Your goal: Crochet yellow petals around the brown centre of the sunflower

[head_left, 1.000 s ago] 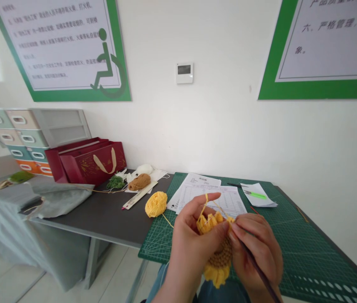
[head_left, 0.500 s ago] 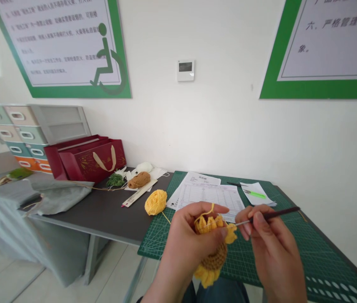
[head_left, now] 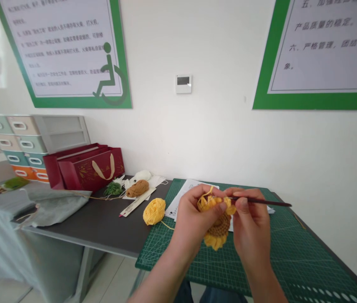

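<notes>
A crocheted flower [head_left: 219,227] with a brown centre and yellow petals is pinched in my left hand [head_left: 194,219], above the green cutting mat. Yellow yarn loops up by the left index finger. My right hand [head_left: 251,223] is closed round a dark crochet hook [head_left: 268,202] pointing left, its fingers up against the flower's right edge. The hook's tip is hidden among petals and fingers. From the ball of yellow yarn [head_left: 154,211] at the mat's left edge, a strand runs toward my left hand.
Papers [head_left: 181,195] lie behind my hands on the cutting mat [head_left: 292,244]. Leftward on the dark table are brown yarn [head_left: 137,188], green yarn [head_left: 113,188], a ruler-like strip [head_left: 136,203], a red bag [head_left: 86,168] and drawers [head_left: 28,144].
My right hand has moved left and up against the flower, carrying the hook further in. Both hands and the flower sit higher in the picture, and the camera view has tilted up slightly.
</notes>
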{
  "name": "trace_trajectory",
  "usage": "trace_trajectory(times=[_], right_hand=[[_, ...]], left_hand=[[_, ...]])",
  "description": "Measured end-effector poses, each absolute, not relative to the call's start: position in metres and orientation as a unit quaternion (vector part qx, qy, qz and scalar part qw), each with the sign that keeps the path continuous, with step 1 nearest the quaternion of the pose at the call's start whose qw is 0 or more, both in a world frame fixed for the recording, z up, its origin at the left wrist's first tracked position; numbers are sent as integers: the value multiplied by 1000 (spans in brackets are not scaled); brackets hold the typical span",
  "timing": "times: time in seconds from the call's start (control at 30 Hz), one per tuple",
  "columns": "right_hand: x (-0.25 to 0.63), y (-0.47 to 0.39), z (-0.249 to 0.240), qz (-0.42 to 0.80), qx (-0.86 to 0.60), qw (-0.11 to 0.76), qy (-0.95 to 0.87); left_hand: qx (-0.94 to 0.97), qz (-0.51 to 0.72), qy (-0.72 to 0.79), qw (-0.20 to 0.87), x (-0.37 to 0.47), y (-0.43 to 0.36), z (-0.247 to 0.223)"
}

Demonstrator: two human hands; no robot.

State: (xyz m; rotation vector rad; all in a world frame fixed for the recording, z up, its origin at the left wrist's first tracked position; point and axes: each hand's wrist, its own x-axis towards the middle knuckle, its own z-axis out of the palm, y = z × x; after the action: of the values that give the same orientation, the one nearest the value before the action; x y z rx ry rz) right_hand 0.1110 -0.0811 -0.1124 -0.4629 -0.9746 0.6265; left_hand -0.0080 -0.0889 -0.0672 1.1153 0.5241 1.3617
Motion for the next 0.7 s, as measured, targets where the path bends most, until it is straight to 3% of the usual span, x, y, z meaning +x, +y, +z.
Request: trace_trajectory(times=[0.37,0.7], right_hand=[[127,19,-35,210,-156,845,-467],[133,47,-32,219,-138,821,-509]], left_hand=[[535,590,116,594,13,12,-3],[485,545,89,678,5,39,-7]])
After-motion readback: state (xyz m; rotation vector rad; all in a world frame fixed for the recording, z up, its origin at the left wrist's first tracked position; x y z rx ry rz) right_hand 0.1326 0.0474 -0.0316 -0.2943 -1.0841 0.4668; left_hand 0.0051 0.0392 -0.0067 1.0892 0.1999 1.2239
